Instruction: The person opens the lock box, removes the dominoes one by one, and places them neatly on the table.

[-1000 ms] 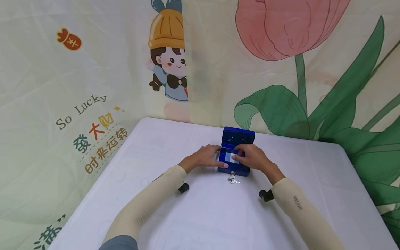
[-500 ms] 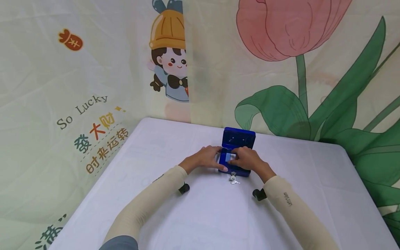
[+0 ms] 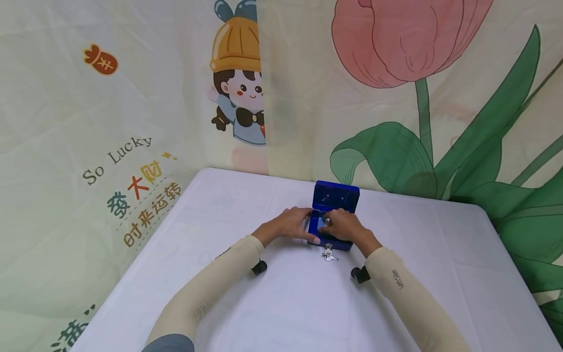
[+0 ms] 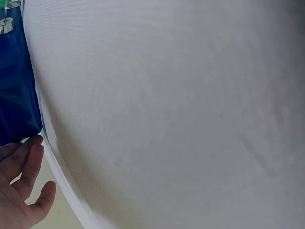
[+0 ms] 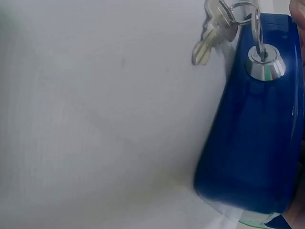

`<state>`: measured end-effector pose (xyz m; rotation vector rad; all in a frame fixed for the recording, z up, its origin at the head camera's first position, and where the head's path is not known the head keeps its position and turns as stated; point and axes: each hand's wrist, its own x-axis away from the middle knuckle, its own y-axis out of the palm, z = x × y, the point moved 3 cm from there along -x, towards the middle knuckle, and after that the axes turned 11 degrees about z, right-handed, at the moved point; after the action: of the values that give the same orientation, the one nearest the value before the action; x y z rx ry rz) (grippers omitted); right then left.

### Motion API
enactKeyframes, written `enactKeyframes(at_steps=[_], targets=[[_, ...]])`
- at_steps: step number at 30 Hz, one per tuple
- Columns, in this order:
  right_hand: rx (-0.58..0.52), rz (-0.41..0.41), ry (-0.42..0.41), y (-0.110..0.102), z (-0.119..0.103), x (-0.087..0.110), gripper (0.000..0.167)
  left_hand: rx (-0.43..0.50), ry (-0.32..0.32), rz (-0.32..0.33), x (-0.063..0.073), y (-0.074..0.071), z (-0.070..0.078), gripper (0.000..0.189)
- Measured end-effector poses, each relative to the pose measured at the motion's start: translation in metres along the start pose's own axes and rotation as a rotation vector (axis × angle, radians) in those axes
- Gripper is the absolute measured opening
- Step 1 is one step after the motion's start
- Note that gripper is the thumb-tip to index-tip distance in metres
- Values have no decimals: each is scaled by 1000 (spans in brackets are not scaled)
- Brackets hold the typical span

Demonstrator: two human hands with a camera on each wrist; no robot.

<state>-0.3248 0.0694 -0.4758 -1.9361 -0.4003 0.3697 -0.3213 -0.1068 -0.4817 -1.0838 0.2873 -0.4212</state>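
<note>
Touching the glossy, round-cornered blue box [image 5: 251, 143] is the left hand [image 3: 291, 224].

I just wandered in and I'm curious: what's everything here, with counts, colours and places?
Table: 1, white, centre
Box: 1, blue, on the table, lid open
Lock: 1, silver, box's front
Keys: at least 1, silver, at the lock
Item: at least 1, light blue, inside the box, identity unclear
Backdrop: at least 1, pale, behind the table
Printed tulip: 1, pink, upper right
Printed figure: 1, multicoloured, upper middle
Printed pouch: 1, red, upper left
Printed lettering: several, mixed colours, left
Wrist devices: 2, black, one per wrist
Sleeves: 2, beige, on the forearms
Upper sleeve: 1, blue-grey, left arm
Left hand: 1, bare, touching the box's left
Right hand: 1, bare, at the box's opening
</note>
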Motion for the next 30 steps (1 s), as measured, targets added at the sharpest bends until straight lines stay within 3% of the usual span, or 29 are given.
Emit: enactKeyframes(at_steps=[15, 30], targets=[[22, -9, 18, 4, -11, -1, 47, -15, -10, -16, 3, -1, -1, 105], [32, -21, 9, 6, -22, -1, 47, 42, -31, -31, 6, -3, -2, 106]])
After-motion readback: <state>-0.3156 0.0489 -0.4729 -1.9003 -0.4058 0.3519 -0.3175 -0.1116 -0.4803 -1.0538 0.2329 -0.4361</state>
